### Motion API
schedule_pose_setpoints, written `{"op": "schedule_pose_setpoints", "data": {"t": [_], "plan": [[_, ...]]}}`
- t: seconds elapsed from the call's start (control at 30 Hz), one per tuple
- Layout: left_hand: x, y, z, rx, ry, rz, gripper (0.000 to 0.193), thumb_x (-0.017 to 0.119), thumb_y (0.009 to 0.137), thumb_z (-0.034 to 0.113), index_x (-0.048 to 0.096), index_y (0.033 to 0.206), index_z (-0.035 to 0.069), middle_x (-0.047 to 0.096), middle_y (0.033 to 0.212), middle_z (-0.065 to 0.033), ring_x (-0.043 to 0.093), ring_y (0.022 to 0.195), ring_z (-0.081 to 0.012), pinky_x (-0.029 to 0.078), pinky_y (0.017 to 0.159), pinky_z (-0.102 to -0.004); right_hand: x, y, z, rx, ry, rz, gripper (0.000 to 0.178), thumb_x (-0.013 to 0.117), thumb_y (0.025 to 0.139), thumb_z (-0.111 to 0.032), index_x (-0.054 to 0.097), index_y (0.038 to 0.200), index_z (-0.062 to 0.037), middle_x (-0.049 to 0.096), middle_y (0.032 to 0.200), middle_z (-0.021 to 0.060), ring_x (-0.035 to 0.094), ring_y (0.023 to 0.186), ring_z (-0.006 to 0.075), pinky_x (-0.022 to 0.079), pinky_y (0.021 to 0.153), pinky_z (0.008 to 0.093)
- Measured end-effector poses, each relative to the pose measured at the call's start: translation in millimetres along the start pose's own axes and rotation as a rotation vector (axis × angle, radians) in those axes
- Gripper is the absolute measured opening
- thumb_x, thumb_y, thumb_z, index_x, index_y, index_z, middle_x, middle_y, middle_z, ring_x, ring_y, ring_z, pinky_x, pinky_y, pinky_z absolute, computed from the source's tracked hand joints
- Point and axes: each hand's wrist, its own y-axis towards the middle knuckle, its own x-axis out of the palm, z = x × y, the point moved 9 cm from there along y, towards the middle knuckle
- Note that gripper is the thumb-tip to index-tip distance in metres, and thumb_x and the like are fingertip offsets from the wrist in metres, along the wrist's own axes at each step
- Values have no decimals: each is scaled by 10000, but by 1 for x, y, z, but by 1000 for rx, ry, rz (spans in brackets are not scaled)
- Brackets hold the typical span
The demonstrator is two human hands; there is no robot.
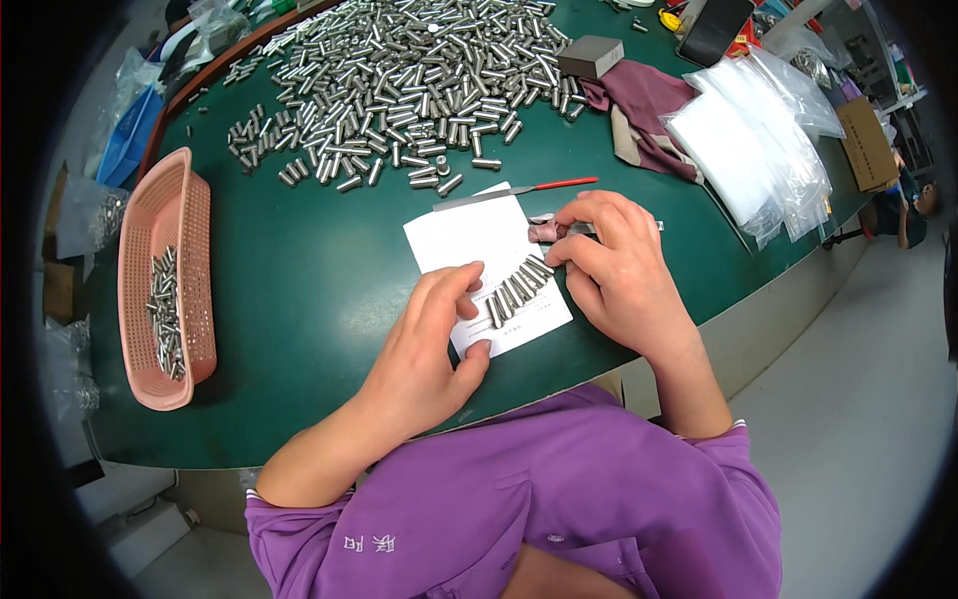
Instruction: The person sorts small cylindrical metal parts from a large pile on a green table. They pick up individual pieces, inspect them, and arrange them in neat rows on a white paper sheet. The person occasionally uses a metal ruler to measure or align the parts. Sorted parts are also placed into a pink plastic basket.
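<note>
Holds left hand [424, 349] open just beside the left end of a row of pins [516, 292], with fingers loosely curled and thumb spread apart, gripping nothing. Has right hand [624, 270] at the right end of the same row, with index fingertip close against the last pin and thumb apart from it; cannot tell whether gripping anything beneath the other fingers, next to a pink wrap [546, 233] and a metal bar [660, 227] mostly covered by that hand. Lying side by side on white paper [439, 240] on the green desk [299, 299], slanting from near left to far right. Across the paper's far edge, a file [567, 184] with red handle to the right. Over the far part of the desk, a large heap [419, 80] of loose metal pieces. At left, a pink basket [133, 270] with small metal parts [165, 319] inside. Right of the heap, a grey block [591, 56] beside a maroon cloth [649, 95]. Farther right, plastic bags [738, 150] and a brown box [866, 143].
</note>
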Motion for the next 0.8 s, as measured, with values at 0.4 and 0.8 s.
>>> {"op": "schedule_pose_setpoints", "data": {"t": [0.4, 0.8], "plan": [[-1, 1, -8, -64, 140, -9, 670, 714, 712, -30, 440, 1320, 26, 559, 1026, -94, 548, 881, -210, 486, 788, -332, 5, -1, -7, -7, 40, -42, 165, 610, 687, 47, 615, 793, -80, 572, 1074, 47, 494, 1173, 300, 373, 981, 451], [-3, 1, -11, -88, 98, -23, 689, 694, 721, -60, 413, 1344, 23, 552, 1043, -99, 565, 882, -186, 475, 775, -305, 7, -3, -9, -18, 62, -58, 178, 608, 677, 54, 618, 794, -79, 568, 1092, 58, 484, 1193, 309, 366, 1001, 463]]}}
